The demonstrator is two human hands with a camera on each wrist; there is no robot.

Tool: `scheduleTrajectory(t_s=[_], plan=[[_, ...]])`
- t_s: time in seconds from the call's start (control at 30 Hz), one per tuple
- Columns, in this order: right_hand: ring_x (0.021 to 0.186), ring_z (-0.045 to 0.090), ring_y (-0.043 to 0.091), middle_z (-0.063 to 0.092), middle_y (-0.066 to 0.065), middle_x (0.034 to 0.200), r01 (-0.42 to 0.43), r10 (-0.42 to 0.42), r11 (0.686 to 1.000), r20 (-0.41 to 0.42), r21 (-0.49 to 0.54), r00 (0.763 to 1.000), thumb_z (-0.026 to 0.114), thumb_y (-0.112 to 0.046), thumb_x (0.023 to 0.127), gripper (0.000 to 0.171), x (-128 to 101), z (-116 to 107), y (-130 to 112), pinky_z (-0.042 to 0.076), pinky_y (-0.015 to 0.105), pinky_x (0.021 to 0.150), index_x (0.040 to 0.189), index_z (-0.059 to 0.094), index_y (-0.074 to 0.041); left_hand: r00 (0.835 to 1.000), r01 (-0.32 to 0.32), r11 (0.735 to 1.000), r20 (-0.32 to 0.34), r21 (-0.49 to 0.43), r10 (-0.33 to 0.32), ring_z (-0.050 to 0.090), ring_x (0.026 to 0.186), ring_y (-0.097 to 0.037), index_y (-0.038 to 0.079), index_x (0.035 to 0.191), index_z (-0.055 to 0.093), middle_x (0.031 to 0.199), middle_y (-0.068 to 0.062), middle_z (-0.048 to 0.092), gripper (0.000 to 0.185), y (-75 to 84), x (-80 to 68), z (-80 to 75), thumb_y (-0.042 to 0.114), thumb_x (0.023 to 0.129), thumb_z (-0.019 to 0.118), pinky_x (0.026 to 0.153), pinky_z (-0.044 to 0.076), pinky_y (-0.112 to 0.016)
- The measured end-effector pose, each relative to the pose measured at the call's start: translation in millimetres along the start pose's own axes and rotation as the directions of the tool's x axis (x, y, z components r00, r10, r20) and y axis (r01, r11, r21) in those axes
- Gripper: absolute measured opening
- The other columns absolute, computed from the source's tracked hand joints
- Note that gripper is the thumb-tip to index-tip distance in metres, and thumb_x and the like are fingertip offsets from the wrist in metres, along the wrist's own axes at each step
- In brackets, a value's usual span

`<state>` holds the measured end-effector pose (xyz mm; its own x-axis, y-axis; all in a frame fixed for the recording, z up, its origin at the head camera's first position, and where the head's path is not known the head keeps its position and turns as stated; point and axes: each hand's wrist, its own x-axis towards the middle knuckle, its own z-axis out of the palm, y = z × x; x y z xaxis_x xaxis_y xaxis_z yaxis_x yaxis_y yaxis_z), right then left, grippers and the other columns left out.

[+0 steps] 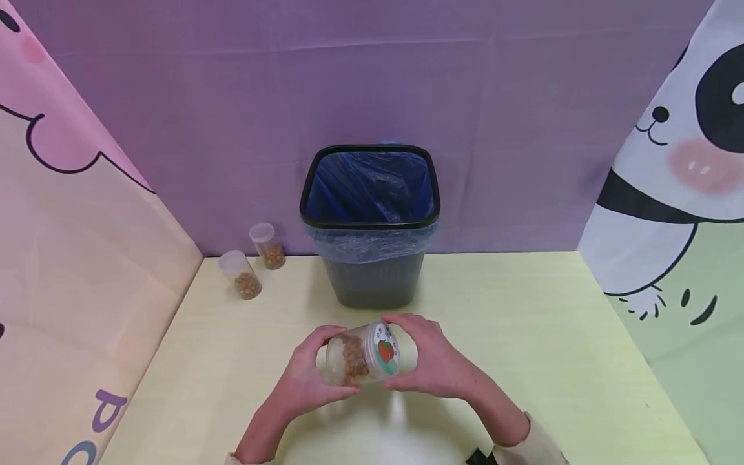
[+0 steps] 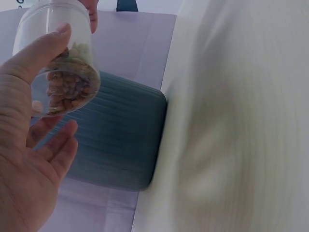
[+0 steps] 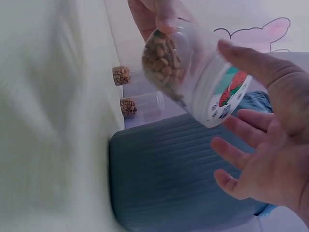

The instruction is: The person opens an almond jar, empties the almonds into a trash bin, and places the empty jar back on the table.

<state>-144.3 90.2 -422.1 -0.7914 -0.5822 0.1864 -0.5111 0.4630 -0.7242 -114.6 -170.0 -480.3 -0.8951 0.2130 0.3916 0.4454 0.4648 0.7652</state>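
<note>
A clear plastic jar point(image 1: 360, 354) partly filled with brown pieces lies on its side in the air between both hands, above the pale yellow table point(image 1: 523, 336). Its white lid point(image 1: 388, 352) carries a red fruit sticker and points right. My left hand point(image 1: 307, 378) grips the jar's base end, thumb on the clear wall point(image 2: 60, 63). My right hand point(image 1: 429, 361) is round the lid end; in the right wrist view its thumb lies on the lid point(image 3: 227, 92) while the other fingers point(image 3: 241, 154) spread just off it.
A dark bin point(image 1: 374, 284) lined with a blue bag stands just behind the hands against the purple backdrop. Two small clear jars point(image 1: 240, 274) point(image 1: 268, 245) with brown pieces stand at the back left. Printed panels wall both sides. A blurred white shape point(image 1: 378, 445) fills the bottom edge.
</note>
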Motion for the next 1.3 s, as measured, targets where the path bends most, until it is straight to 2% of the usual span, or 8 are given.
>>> scheduleTrajectory(t_s=[0.17,0.3,0.43,0.57,0.7,0.87,1.1,1.3], plan=[[0.127,0.044,0.021,0.050,-0.003,0.136,-0.096,0.098,0.994,-0.043,0.060,0.994,0.084,-0.045,0.071,0.086,-3,3,0,0.036,0.052,0.101,0.142,0.045,-0.016,0.999,-0.023,0.999,-0.033,-0.044,0.022,0.060,0.103,-0.021,0.008,0.126,0.054,0.118,-0.002,0.060,0.091,15.2,2.6,-2.9,0.013,0.047,0.099,0.085,0.051,-0.034],[0.110,0.056,0.023,0.061,-0.002,0.118,-0.196,0.195,0.981,-0.095,0.003,0.976,0.073,-0.053,0.080,0.070,-2,7,-2,0.046,0.044,0.088,0.133,0.052,-0.013,0.999,-0.021,0.998,-0.033,-0.057,0.019,0.060,0.103,-0.024,0.000,0.124,0.054,0.117,-0.008,0.060,0.087,32.4,5.8,-7.5,0.006,0.049,0.097,0.084,0.051,-0.033],[0.096,0.060,0.020,0.062,-0.009,0.100,-0.243,0.238,0.969,-0.084,-0.047,0.968,0.069,-0.066,0.076,0.071,1,11,-5,0.048,0.036,0.075,0.125,0.058,-0.015,1.000,0.006,0.998,-0.022,-0.061,-0.008,0.061,0.102,-0.023,-0.001,0.124,0.054,0.117,-0.010,0.060,0.085,37.8,5.1,-8.8,0.007,0.051,0.097,0.084,0.052,-0.034],[0.099,0.059,0.017,0.060,-0.013,0.098,-0.205,0.204,0.979,-0.061,-0.006,0.977,0.072,-0.067,0.072,0.072,3,11,-5,0.050,0.037,0.079,0.122,0.060,-0.018,1.000,0.004,0.997,-0.020,-0.071,-0.006,0.062,0.101,-0.024,-0.001,0.124,0.053,0.117,-0.011,0.060,0.084,35.6,3.7,-7.1,0.007,0.052,0.096,0.083,0.053,-0.036],[0.108,0.056,0.018,0.060,-0.011,0.111,-0.127,0.129,0.991,-0.040,0.053,0.991,0.081,-0.057,0.070,0.072,2,7,1,0.047,0.046,0.090,0.126,0.058,-0.019,1.000,0.006,0.997,-0.013,-0.081,-0.008,0.062,0.101,-0.025,0.000,0.125,0.053,0.118,-0.011,0.060,0.085,33.2,4.5,-5.2,0.007,0.052,0.096,0.084,0.053,-0.036],[0.119,0.050,0.019,0.054,-0.010,0.129,-0.064,0.064,0.998,-0.004,0.021,0.998,0.088,-0.049,0.064,0.085,1,1,5,0.038,0.049,0.099,0.135,0.053,-0.017,1.000,0.005,0.997,-0.001,-0.081,-0.005,0.062,0.101,-0.023,0.000,0.125,0.052,0.118,-0.010,0.060,0.086,31.9,4.7,-3.8,0.007,0.052,0.096,0.084,0.053,-0.037],[0.128,0.041,0.012,0.047,-0.013,0.135,0.035,-0.036,0.999,0.035,0.038,0.999,0.092,-0.025,0.063,0.091,3,0,9,0.028,0.056,0.104,0.141,0.045,-0.020,1.000,-0.021,0.996,-0.019,-0.088,0.020,0.062,0.099,-0.023,-0.002,0.124,0.053,0.116,-0.011,0.060,0.086,29.8,3.8,-1.5,0.007,0.050,0.097,0.083,0.052,-0.035],[0.135,0.035,0.019,0.041,-0.003,0.146,0.009,-0.012,0.999,0.068,0.050,0.998,0.088,-0.041,0.068,0.098,-1,4,15,0.031,0.055,0.105,0.149,0.035,-0.020,0.999,-0.038,0.995,-0.019,-0.090,0.037,0.063,0.099,-0.025,-0.001,0.124,0.053,0.116,-0.012,0.060,0.086,28.8,-0.5,0.8,0.006,0.050,0.096,0.081,0.053,-0.041]])
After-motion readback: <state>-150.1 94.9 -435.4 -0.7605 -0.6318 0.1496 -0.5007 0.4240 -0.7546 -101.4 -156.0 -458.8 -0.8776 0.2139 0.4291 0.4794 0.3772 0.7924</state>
